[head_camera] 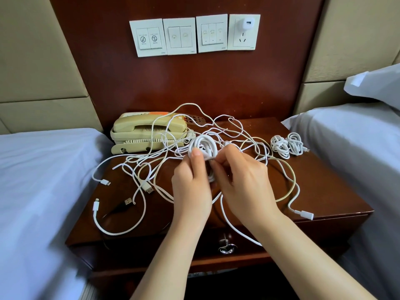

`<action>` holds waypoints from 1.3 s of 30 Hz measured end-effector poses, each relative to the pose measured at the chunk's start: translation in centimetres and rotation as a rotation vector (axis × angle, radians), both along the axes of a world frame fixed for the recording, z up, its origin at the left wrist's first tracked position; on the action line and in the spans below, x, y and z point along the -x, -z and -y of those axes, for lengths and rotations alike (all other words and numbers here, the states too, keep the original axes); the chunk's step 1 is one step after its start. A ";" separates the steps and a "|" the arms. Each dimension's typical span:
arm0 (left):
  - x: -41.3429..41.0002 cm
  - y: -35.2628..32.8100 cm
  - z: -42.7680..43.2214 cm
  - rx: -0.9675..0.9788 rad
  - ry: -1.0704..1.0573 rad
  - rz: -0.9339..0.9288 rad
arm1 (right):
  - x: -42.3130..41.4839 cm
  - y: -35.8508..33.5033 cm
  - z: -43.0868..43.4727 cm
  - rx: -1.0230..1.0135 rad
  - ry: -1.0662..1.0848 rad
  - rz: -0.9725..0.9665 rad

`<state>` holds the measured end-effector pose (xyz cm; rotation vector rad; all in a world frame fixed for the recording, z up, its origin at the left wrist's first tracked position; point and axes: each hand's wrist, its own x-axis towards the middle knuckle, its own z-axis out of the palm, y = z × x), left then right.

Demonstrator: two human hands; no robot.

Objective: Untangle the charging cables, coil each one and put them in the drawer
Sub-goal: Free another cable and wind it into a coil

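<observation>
A tangle of white charging cables (151,169) sprawls over the dark wooden nightstand (324,191). My left hand (191,187) grips a small white cable coil (202,146) held above the tangle, thumb pressed on its lower edge. My right hand (244,182) pinches that cable's end right beside the coil. A loose length of cable (233,228) hangs from below my hands over the nightstand's front. Two coiled cables (286,146) lie at the back right of the top. The drawer (225,245) below, with a metal pull, is closed.
A beige corded telephone (147,133) sits at the back left of the nightstand. Beds with white sheets (43,180) flank it on both sides. Wall switches and a socket with a white charger (247,24) are on the wooden panel behind.
</observation>
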<state>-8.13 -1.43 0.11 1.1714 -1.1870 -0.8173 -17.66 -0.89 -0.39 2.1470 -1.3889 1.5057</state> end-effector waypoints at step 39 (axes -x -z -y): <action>7.7 0.7 0.3 0.025 0.340 0.395 | 13.3 0.1 1.1 -0.158 0.087 0.212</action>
